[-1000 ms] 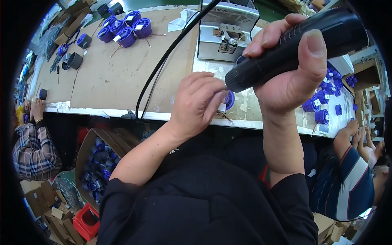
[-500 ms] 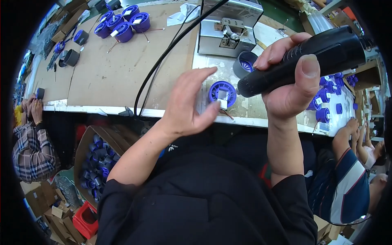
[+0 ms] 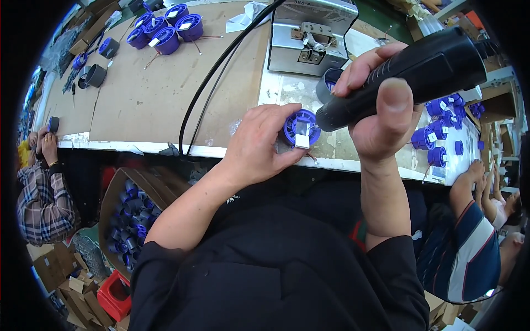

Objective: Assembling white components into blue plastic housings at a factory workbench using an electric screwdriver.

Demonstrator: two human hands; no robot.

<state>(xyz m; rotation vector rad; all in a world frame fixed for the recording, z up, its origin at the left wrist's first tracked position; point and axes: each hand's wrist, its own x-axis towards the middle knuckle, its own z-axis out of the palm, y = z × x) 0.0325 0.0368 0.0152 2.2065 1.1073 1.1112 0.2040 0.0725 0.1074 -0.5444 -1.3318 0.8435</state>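
My left hand [image 3: 258, 144] has its fingers and thumb curled round the left rim of a round purple motor housing [image 3: 310, 117], which sits on the bench near the front edge. A white tab and a grey square show on top of the housing, and thin wires trail from its front. In my right hand [image 3: 383, 116] is a black corded electric screwdriver [image 3: 419, 71], tilted with its ribbed nose down toward the right side of the housing. Whether its tip touches the housing I cannot tell. Just behind the nose, a grey cylindrical cup [image 3: 327, 83] is partly hidden by my right hand.
A metal box fixture [image 3: 309, 41] stands at the back, with a black cable [image 3: 207, 94] looping left of it. Purple housings [image 3: 165, 41] cluster at the far left, and others [image 3: 436, 132] at right. A carton of parts [image 3: 118, 190] is below left; co-workers sit on both sides.
My left hand has moved right and closed round the purple housing. The screwdriver in my right hand has shifted slightly left, its nose nearer the housing.
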